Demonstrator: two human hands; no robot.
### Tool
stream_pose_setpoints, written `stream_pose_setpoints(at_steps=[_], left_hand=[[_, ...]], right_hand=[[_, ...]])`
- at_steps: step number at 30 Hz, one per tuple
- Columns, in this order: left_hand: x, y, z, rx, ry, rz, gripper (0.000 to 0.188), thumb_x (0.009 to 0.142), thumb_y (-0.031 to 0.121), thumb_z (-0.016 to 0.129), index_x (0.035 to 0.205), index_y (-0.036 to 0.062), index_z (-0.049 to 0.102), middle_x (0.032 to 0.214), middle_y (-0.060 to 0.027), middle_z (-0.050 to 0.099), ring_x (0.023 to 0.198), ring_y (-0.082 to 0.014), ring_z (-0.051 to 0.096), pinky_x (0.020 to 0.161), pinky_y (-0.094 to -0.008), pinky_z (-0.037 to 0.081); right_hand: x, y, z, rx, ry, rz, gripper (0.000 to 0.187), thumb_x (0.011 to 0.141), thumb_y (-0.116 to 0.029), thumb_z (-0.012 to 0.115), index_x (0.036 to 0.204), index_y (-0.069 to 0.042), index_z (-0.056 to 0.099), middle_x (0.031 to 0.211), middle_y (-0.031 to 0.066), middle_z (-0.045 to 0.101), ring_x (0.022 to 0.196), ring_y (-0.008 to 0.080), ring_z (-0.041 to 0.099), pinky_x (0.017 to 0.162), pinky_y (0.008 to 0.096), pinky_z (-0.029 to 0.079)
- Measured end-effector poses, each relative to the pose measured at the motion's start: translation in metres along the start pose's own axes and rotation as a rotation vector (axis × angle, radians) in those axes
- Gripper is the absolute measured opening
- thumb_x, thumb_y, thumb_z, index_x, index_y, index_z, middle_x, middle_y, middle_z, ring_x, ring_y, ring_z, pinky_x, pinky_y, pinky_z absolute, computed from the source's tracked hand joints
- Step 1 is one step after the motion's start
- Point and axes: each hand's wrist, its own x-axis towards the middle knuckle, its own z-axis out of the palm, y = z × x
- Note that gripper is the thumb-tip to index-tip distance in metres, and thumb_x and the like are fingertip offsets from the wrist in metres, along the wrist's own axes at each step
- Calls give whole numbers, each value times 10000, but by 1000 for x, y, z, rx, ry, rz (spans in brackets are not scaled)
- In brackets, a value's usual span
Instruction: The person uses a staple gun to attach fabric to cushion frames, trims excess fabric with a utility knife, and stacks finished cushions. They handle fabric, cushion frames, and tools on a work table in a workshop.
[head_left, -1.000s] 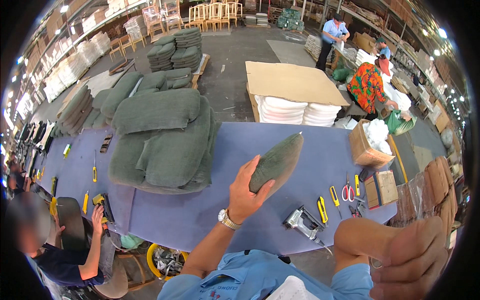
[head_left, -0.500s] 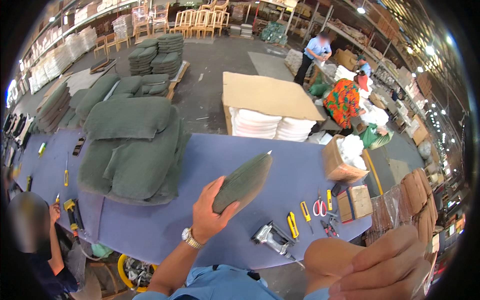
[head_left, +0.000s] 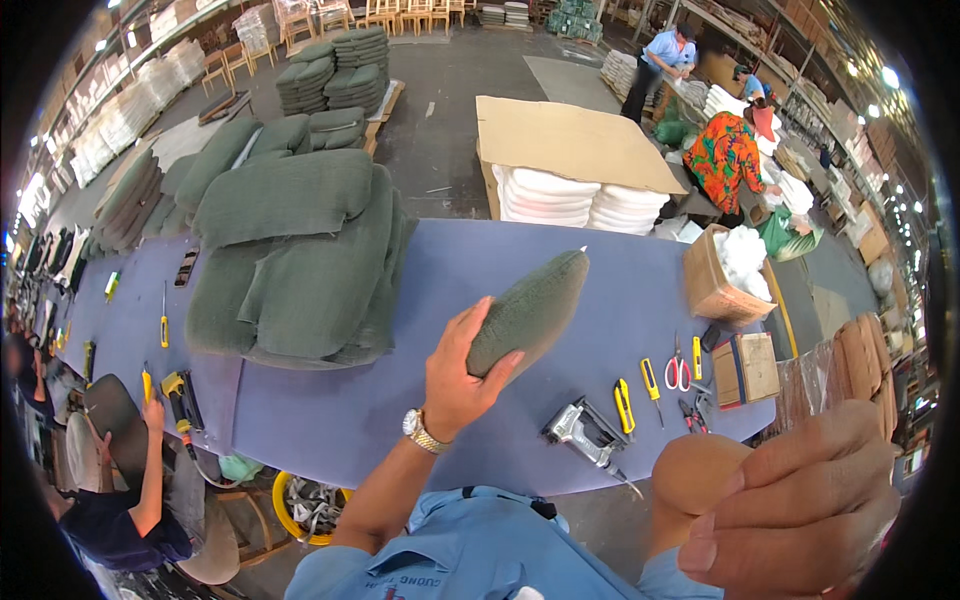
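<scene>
Above the blue table (head_left: 480, 440), my left hand (head_left: 465, 370) grips a dark green, cloth-covered chair pad (head_left: 528, 315) by its near end. Its pointed far end tilts up to the right, with a bit of white showing at the tip. Very close to the camera at the lower right is my right hand (head_left: 800, 500), fingers curled together; whatever they may hold is hidden. Left of the held pad lies a heap of green fabric covers (head_left: 310, 270). A staple gun (head_left: 590, 435) rests near the table's front edge, beside a yellow cutter (head_left: 624, 405).
A yellow screwdriver (head_left: 651, 380), red-handled scissors (head_left: 678, 374) and a cardboard box of white stuffing (head_left: 715, 280) are on the right. Beyond the table stand white pads under a cardboard sheet (head_left: 580, 140). A co-worker (head_left: 120, 520) works at the left, near a yellow basket (head_left: 290, 515).
The view has shifted, so the table sits higher and further right. My left hand still holds the pad at much the same tilt. The co-worker at left now has a dark panel.
</scene>
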Motion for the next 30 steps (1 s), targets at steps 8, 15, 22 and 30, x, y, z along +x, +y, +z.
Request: stream_pose_setpoints(at_steps=[8, 15, 22, 30], left_hand=[[13, -4, 4, -61, 44, 49, 716, 802, 131, 857, 1428, 18, 528, 1313, -222, 654, 1158, -368, 674, 940, -411, 567], [16, -5, 8, -46, 36, 28, 718, 802, 140, 863, 1429, 15, 536, 1328, -207, 656, 1172, -347, 673, 965, -403, 548], [11, -2, 10, -150, 72, -127, 781, 807, 160, 866, 1475, 13, 490, 1332, -198, 668, 1180, -311, 687, 980, -383, 549], [6, -3, 11, -171, 75, -195, 785, 796, 172, 880, 1457, -10, 498, 1278, -211, 699, 1113, -259, 721, 938, -352, 565]], right_hand=[[15, -13, -22, -64, -233, 26, 166, 804, -157, 689, 901, -24, 672, 691, 67, 642, 523, 176, 580, 492, 311, 458], [20, -30, -29, -34, -383, -44, 140, 872, -174, 697, 949, -64, 660, 725, 40, 667, 534, 148, 615, 509, 300, 471], [-11, 29, -43, 616, -308, -420, 159, 937, -227, 585, 966, -117, 696, 647, 21, 649, 475, 137, 558, 515, 299, 439], [-23, 96, -38, 223, -72, -116, 457, 1051, -315, 502, 1379, 2, 522, 805, 146, 656, 597, 198, 562, 549, 372, 453]])
